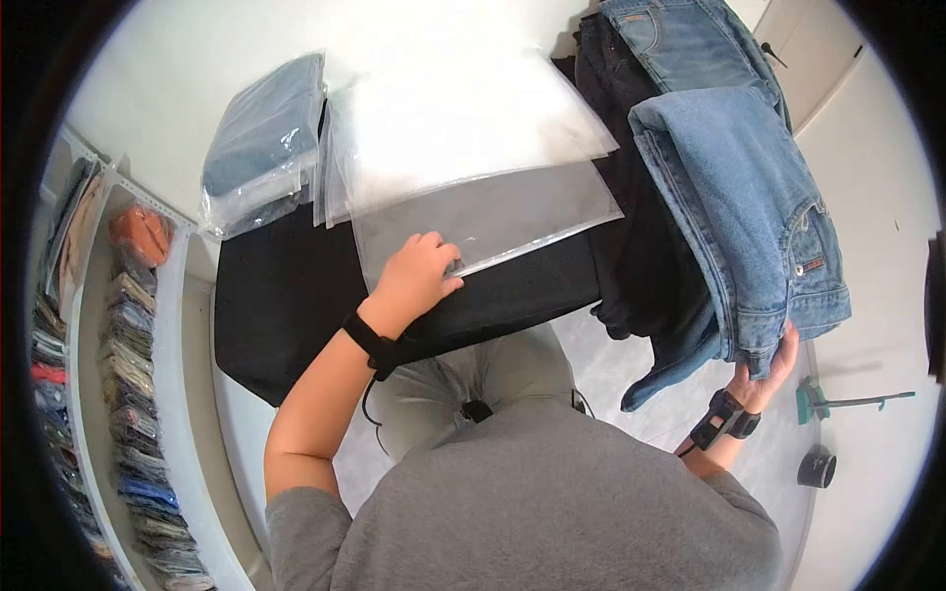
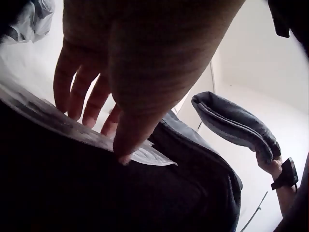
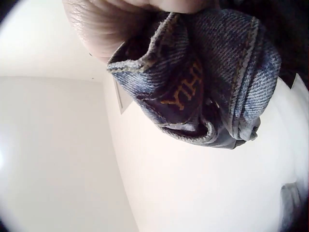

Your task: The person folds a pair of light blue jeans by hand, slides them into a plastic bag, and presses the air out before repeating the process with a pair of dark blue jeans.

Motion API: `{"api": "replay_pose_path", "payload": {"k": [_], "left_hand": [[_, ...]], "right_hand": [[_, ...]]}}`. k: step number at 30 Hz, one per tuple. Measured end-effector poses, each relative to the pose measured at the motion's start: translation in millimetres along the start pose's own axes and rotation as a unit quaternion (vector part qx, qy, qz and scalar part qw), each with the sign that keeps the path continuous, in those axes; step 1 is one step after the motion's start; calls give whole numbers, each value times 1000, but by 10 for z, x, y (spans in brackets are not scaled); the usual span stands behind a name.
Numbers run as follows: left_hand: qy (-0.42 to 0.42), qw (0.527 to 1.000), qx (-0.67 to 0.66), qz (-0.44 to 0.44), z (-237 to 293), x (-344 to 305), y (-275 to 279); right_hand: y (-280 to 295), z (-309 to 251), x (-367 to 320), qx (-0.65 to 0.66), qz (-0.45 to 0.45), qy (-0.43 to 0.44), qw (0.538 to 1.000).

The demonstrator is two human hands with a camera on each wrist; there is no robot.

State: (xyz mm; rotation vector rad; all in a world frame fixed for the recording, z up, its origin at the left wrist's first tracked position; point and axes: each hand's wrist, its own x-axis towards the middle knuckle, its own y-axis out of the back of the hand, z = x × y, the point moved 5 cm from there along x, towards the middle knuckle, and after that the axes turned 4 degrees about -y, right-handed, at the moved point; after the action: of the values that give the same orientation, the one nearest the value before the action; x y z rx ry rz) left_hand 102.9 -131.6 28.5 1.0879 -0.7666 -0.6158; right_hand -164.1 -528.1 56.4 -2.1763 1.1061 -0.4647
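Item, near edge: black-covered table (image 1: 286,305), its front rim just before your lap, with a strip of dark cloth between rim and bags.

Item, your left hand (image 1: 417,273): apart from the other, thumb and fingers pinching the near edge of the front clear bag (image 1: 503,212), which lies flat.

Item, your right hand (image 1: 769,369): clamped on the waistband end of the folded jeans (image 1: 734,187), beside a lettered patch (image 3: 181,94). The jeans are held up at the table's right side, outside any bag.

Item, progress, as judged: this pair is folded — bagging it remains. The front bag looks flat and unfilled; whether its mouth is parted you cannot tell from here. Dark garments (image 1: 621,227) and more jeans (image 1: 680,39) lie unbagged at the right.

Item, far left: a stack of bagged denim (image 1: 266,128), seemingly finished, beside the flat upper bags (image 1: 473,108).

Item, edges and room: the dark garments crowd the bags' right side and droop past the table, so a low pass there could snag. Above the bags there is open air; the front-left cloth offers some bare surface. The bagged stack closes the far left — beyond it, the wall and shelving (image 1: 182,295).
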Motion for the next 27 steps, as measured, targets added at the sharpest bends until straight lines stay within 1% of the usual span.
{"api": "replay_pose_path", "payload": {"k": [1, 2, 3, 5, 6, 8, 9, 11, 12, 14, 15, 16, 17, 18, 20, 21, 23, 24, 25, 26, 27], "left_hand": [[-25, 999, 22, 22, 14, 0, 16], [-16, 1000, 22, 3, 15, 0, 0], [-16, 1000, 21, 3, -16, 5, -13], [-39, 999, -7, -20, -102, 8, -55], [-38, 999, -8, -20, -118, 15, -33], [-37, 996, -79, -5, -127, 24, 28], [-36, 996, -80, -5, -103, 38, 65], [39, 992, -115, -30, -128, 63, 98], [40, 992, -115, -30, -165, 51, 82], [-54, 996, -67, 11, -185, 12, 67], [-52, 996, -67, 11, -172, 31, 95], [-65, 995, -71, 6, -161, 49, 137], [-77, 994, -75, 2, -137, 48, 190], [-76, 994, -73, 0, -88, 43, 275], [-77, 996, -3, 35, 54, 52, 462], [-76, 996, -1, 35, 78, 49, 470], [-52, 996, -34, 60, 61, 68, 513], [-52, 996, -32, 58, 31, 72, 519], [-32, 995, -76, 61, -31, 79, 525], [-13, 991, -119, 63, -74, 81, 525], [-15, 991, -118, 62, -35, 83, 561]], "right_hand": [[8, 2, 0, -3, 1, -2, 1000], [8, 0, 13, -1, -10, -8, 1000], [3, 0, 19, 3, -21, -11, 1000], [18, -3, 17, -1, -26, -13, 1000], [14, -4, 12, -5, -30, -14, 999], [-5, -18, -14, -8, -30, -15, 999], [-21, -22, -34, -11, -30, -16, 999], [-47, -8, -63, -18, -27, -20, 999], [-46, -5, -76, -23, -24, -23, 999], [125, 71, -134, -36, -39, -32, 998], [87, 101, -180, -48, -52, -40, 997], [51, 159, -248, -46, -49, -69, 995], [15, 216, -308, -45, -50, -71, 995], [-6, 315, -367, -37, -59, -112, 991], [12, 501, -430, -41, -66, -188, 979], [-10, 543, -471, -39, -68, -190, 979], [-180, 715, -602, -73, -146, -235, 958], [-318, 774, -659, -66, -155, -246, 954], [-345, 816, -664, -64, -155, -247, 954], [-380, 878, -687, -73, -189, -274, 940], [-418, 923, -714, -82, -222, -300, 924]]}}
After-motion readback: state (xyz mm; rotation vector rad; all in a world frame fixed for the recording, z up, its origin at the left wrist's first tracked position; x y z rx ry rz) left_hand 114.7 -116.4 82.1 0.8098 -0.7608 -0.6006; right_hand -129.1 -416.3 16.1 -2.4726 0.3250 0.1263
